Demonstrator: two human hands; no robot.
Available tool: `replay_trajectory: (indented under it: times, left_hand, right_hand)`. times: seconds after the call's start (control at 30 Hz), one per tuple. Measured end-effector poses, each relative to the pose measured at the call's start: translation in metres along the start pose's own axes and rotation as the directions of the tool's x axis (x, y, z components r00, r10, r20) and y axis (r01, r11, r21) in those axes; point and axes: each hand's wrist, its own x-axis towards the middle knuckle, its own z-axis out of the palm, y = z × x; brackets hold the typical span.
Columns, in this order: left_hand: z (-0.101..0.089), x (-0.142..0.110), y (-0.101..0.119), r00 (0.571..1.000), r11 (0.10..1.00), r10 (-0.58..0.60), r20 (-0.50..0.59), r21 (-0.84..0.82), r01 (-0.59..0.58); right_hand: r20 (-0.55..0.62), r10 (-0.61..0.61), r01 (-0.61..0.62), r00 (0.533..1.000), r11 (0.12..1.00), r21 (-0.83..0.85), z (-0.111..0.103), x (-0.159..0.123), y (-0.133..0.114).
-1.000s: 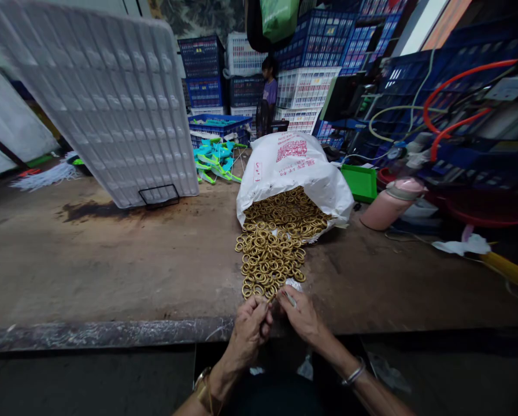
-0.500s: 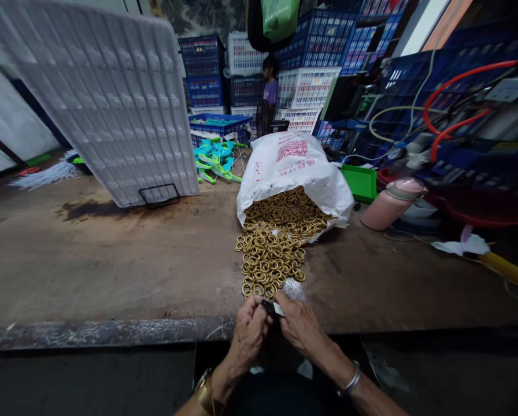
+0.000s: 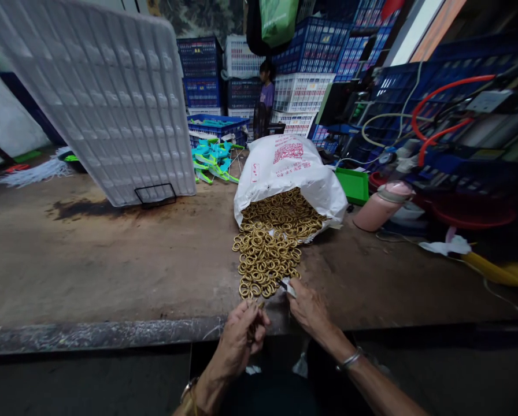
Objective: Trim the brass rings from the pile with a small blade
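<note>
Blue and white crates (image 3: 304, 92) stand stacked along the back, where a person in a purple top (image 3: 266, 95) is beside them. Nearer me, a white bag (image 3: 280, 173) lies on its side on the counter (image 3: 133, 271). Its red print is turned away from the worker: a square code (image 3: 288, 152), what looks like RESIN above it, a line of Chinese characters I can't make out, and a small red box with handwritten marks.

Out of its mouth spills a heap of rings (image 3: 270, 260), dull gold, round and plain, many overlapping, reaching almost to the worker's hands. The left hand (image 3: 239, 335), near the counter's front edge, has its fingers curled closed, a ring (image 3: 261, 304) pinched at the tips. The right hand (image 3: 309, 306) is closed around a small tool (image 3: 288, 287), pale with a dark tip pointing toward the heap; I can't tell what it is.

The counter is brown and worn, scuffed white along the front, with a dark stain (image 3: 85, 209) by a tall ribbed panel (image 3: 120, 110). Teal and green pieces (image 3: 215, 159) lie behind. Right of the bag are a green tray (image 3: 352, 185) and a pink bottle (image 3: 380, 209), with an orange hose (image 3: 415, 112) looping above.
</note>
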Motion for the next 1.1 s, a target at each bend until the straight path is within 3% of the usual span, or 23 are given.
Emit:
replay_trajectory:
  times: [0.2,0.37,0.53,0.63,0.8,0.97,1.1]
  left_hand:
    - [-0.005,0.005,0.002,1.000,0.998,0.008,0.004,-0.063,-0.007]
    - [-0.010,0.004,0.004,0.998,0.987,-0.048,0.032,-0.153,0.053]
    - [-0.014,0.006,0.002,0.995,0.975,-0.094,0.040,-0.198,0.100]
    - [-0.012,0.010,-0.002,0.995,0.977,-0.100,0.002,-0.190,0.099]
    - [-0.008,0.019,-0.011,0.999,0.995,-0.026,-0.037,-0.100,0.022]
    - [-0.007,0.025,-0.014,0.984,0.987,0.139,-0.113,0.095,-0.128]
    - [-0.005,0.022,-0.010,0.990,0.963,0.133,-0.052,0.243,-0.116]
  right_hand:
    - [-0.008,0.062,-0.062,0.998,0.996,-0.065,0.007,0.005,-0.028]
    - [0.009,0.113,-0.111,0.994,0.989,-0.102,0.005,0.011,-0.035]
    - [0.024,0.126,-0.127,0.992,0.992,0.016,0.004,0.013,-0.023]
    - [0.021,0.115,-0.117,0.993,0.972,0.203,0.006,0.012,-0.016]
    - [0.047,0.094,-0.104,0.994,0.803,0.587,0.004,0.003,-0.024]
    - [0.333,0.048,-0.305,0.942,0.544,0.782,0.000,-0.008,-0.040]
    - [0.450,-0.062,-0.387,0.891,0.415,0.823,-0.004,-0.012,-0.048]
